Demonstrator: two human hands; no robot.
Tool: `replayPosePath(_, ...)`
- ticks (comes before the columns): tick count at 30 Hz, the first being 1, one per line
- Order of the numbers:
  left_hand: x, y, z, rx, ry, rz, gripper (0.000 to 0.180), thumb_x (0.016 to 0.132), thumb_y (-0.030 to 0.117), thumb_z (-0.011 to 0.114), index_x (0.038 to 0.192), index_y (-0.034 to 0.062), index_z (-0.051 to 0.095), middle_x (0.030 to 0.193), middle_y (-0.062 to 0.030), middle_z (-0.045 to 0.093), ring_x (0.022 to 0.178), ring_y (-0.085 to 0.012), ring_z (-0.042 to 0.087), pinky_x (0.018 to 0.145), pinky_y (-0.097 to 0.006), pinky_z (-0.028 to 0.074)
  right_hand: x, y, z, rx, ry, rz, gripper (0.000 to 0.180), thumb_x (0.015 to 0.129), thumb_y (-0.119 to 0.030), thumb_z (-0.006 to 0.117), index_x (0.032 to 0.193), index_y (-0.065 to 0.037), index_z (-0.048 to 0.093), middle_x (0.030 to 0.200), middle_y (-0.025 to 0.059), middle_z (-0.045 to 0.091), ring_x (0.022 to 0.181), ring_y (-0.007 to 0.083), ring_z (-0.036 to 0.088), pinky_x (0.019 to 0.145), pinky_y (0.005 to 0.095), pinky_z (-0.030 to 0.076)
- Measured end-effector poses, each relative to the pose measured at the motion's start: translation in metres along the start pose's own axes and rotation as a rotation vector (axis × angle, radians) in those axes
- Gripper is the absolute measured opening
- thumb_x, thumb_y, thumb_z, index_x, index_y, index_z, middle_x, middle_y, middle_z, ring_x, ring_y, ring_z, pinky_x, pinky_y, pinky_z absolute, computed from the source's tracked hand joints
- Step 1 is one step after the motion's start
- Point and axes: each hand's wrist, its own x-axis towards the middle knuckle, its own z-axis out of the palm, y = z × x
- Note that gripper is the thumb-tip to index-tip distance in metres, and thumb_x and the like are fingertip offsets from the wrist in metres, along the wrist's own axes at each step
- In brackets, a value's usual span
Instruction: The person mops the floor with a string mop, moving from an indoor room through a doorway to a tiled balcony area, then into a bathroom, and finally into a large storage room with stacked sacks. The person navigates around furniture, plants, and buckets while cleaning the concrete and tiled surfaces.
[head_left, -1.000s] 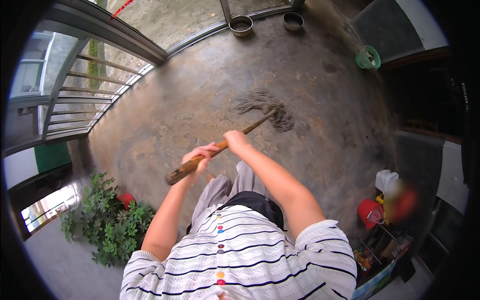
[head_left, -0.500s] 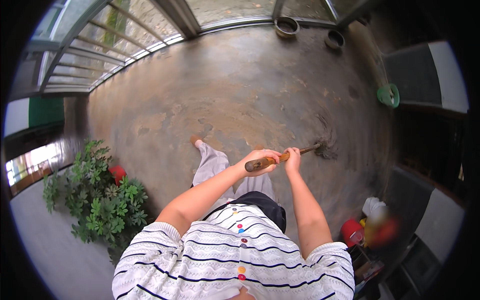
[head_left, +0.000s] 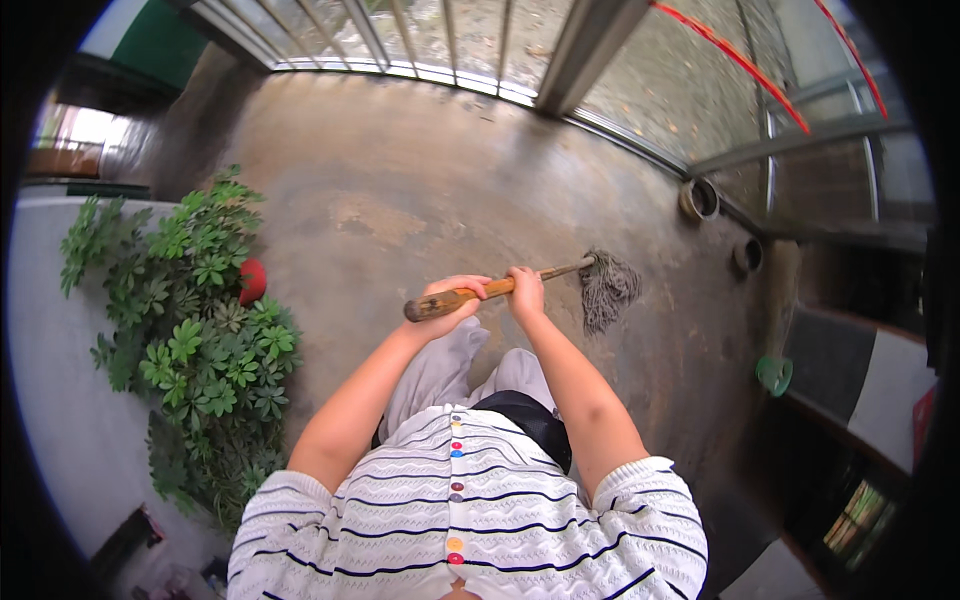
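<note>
In front of my waist, a mop [head_left: 610, 290] with grey string strands and a long wooden handle slants away to the right. My left hand [head_left: 455, 296] is wrapped round the thick upper part of the handle, close to its rounded butt end. A little farther along, my right hand [head_left: 525, 291] grips the same handle. The strands lie on the wet-looking concrete floor [head_left: 400, 150] ahead and to the right of my legs, trailing toward me.
On my left grow leafy green plants [head_left: 200, 330] with a red round object [head_left: 253, 281] beside them. A metal-framed door [head_left: 600, 50] stands ahead. Two pots, one a wide basin [head_left: 699, 200], sit near the right wall, with a green basket [head_left: 774, 375] nearer me.
My view has turned to the left's opposite, so the door and pots shift across it. The mop strands, smeared earlier, now show plainly. Both hands keep their hold on the handle.
</note>
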Motion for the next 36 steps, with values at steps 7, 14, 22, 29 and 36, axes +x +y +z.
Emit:
replayPosePath(7,-0.028,-0.005,-0.115,-0.039,0.448,-0.067,0.013,0.082,0.004,0.059,0.094,0.0084,0.062,0.123,-0.009,0.059,0.111,-0.0187,0.055,0.095,-0.03,0.042,0.111,-0.139,0.06,-0.077,-0.16,-0.401,0.014,0.08,-0.01,0.052,0.083,-0.013,0.066,0.086,0.0119,0.062,0.087,0.03,0.06,0.101,0.0471,0.035)
replayPosePath(14,0.014,-0.01,-0.192,0.012,0.671,-0.072,0.019,0.082,0.008,0.062,0.1,0.0083,0.06,0.125,-0.0101,0.057,0.114,-0.0221,0.054,0.097,-0.032,0.04,0.24,-0.221,0.107,-0.146,-0.359,-0.616,0.012,0.079,-0.011,0.054,0.084,-0.014,0.066,0.086,0.01,0.062,0.09,0.0292,0.061,0.097,0.0429,0.04)
replayPosePath(22,0.107,0.027,-0.378,-0.02,0.623,-0.1,0.016,0.087,0.009,0.059,0.102,0.0067,0.061,0.125,-0.0098,0.056,0.115,-0.018,0.051,0.097,-0.031,0.041,0.37,-0.346,0.127,-0.089,-0.259,-0.597,0.01,0.073,-0.013,0.064,0.083,-0.013,0.063,0.083,0.0095,0.062,0.085,0.0287,0.061,0.085,0.0429,0.045)
replayPosePath(29,0.14,0.094,-0.49,0.059,0.377,-0.012,0.021,0.081,0.007,0.066,0.101,0.005,0.06,0.12,-0.011,0.06,0.115,-0.0206,0.054,0.097,-0.033,0.042,0.434,-0.402,0.11,-0.072,-0.274,-0.491,0.019,0.068,-0.015,0.071,0.085,-0.012,0.063,0.085,0.0102,0.063,0.085,0.032,0.06,0.078,0.0419,0.048)
replayPosePath(36,0.187,0.087,-0.574,0.165,0.256,0.222,0.009,0.077,0.005,0.068,0.083,0.0036,0.06,0.097,-0.009,0.068,0.104,-0.0238,0.062,0.091,-0.034,0.045,0.478,-0.452,0.113,-0.058,-0.341,-0.382,0.018,0.07,-0.014,0.069,0.087,-0.013,0.064,0.088,0.0105,0.063,0.09,0.0301,0.06,0.089,0.0434,0.045)
